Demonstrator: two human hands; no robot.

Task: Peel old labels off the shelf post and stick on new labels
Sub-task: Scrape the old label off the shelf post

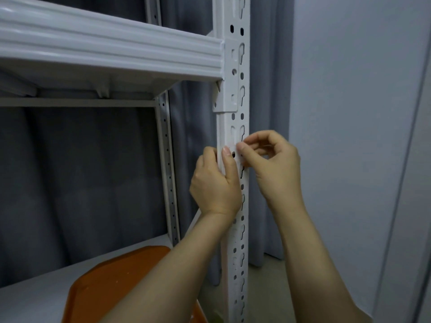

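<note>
We had both hands on the front shelf post, just below the bracket where the upper beam met it. The left hand gripped the post's left edge, fingers wrapped behind and thumb pressed flat on the front face. The right hand came in from the post's right edge, fingers curled, thumb and forefinger pinching a pale label on the front face right beside the left thumb. The label was small and faint, and we couldn't tell how much of it was stuck. There was open room to the right of the post, where only the grey curtain and the plain wall stood behind it. To the left, the bay under the beam lay open back to the rear post. Down on the lower shelf an orange tray sat near the front corner under our left forearm, well below the hands.
</note>
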